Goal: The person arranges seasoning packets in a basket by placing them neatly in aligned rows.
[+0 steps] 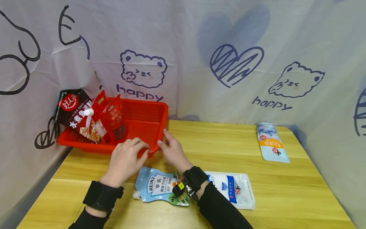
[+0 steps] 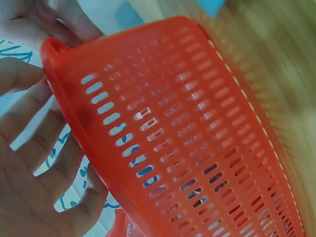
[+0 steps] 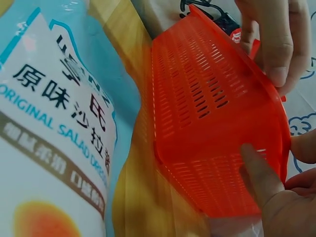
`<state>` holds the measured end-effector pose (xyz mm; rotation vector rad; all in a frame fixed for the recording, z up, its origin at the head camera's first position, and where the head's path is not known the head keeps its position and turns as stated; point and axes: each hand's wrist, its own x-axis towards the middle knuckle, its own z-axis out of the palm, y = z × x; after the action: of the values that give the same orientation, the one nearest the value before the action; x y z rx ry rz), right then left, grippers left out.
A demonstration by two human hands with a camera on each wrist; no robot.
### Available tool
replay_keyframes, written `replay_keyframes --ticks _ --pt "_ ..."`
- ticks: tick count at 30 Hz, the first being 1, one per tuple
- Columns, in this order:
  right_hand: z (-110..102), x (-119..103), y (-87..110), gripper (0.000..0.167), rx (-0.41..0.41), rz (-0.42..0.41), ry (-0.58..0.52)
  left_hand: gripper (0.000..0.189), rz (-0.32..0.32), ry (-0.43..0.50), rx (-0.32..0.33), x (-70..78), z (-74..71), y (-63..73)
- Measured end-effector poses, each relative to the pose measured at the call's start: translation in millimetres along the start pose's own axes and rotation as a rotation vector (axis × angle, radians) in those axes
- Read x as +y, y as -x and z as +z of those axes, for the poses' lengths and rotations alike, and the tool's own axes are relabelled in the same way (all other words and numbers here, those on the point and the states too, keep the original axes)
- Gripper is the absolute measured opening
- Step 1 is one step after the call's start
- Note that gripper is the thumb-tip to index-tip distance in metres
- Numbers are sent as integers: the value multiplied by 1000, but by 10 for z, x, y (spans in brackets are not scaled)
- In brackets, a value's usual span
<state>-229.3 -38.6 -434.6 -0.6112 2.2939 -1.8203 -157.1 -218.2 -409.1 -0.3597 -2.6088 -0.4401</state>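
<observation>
A red plastic basket [image 1: 143, 109] with slotted walls stands at the back left of the table. My left hand [image 1: 127, 156] grips its front rim near the right corner; in the right wrist view its fingers hang over that rim. At the right-hand corner, my right hand [image 1: 172, 149] pinches the rim, thumb on top and a finger against the outer wall [image 3: 212, 158]. Inside the basket, at its left, lean a black seasoning bag [image 1: 75, 111] and red pouches [image 1: 114, 117], one side showing a white cap [image 1: 88, 112].
A light blue Heinz salad dressing pouch [image 1: 158, 186] lies in front of the basket, below my wrists. Partly under my right forearm is a white packet [image 1: 243, 190]. A light blue and orange packet [image 1: 271, 143] lies at the back right. Printed cloth [image 1: 188, 79] hangs behind the table.
</observation>
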Motion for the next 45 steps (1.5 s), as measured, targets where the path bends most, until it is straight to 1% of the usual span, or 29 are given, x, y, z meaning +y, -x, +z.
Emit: replay_keyframes --ticks 2,5,9,12,17,22,25,28,30,32,34,36,38,41,43,45 --pt "-30 3 5 58 -2 1 -26 16 11 -14 -3 12 11 4" --pt "-90 7 20 57 12 -8 -33 17 12 -27 -4 27 10 8" --pt "-242 -29 70 59 31 -24 -6 18 2 -42 -11 51 2 9" --pt "-423 -79 135 60 47 -69 22 19 -1 -52 -19 75 6 3" --pt "-772 -174 279 58 97 -180 94 20 -5 -62 -10 104 5 -2" --pt "-1100 -230 437 53 143 -233 170 21 -16 -68 -10 121 -8 -3" --pt "-1292 -213 545 50 145 -248 247 21 -18 -66 -11 132 -8 -7" --pt "-1473 -173 662 49 96 -250 352 22 -12 -65 -8 140 -5 -8" --pt "-1587 -144 744 49 34 -234 429 22 -8 -64 -4 143 -2 -9" --pt "-1694 -116 835 49 -42 -201 495 22 -6 -64 -3 150 3 -4" --pt "-1788 -76 928 50 -120 -147 560 22 -5 -66 -2 155 9 1" --pt "-1866 -22 1011 54 -185 -68 614 22 -7 -70 -2 159 12 4" --pt "-1928 50 1082 61 -241 10 661 22 -9 -72 -2 161 13 5" --pt "-1995 167 1162 77 -319 97 678 22 -6 -70 7 159 10 6" --pt "-2021 254 1198 86 -358 126 661 23 -5 -68 10 156 8 5" --pt "-2036 337 1220 91 -391 139 644 24 -4 -67 10 157 7 4"
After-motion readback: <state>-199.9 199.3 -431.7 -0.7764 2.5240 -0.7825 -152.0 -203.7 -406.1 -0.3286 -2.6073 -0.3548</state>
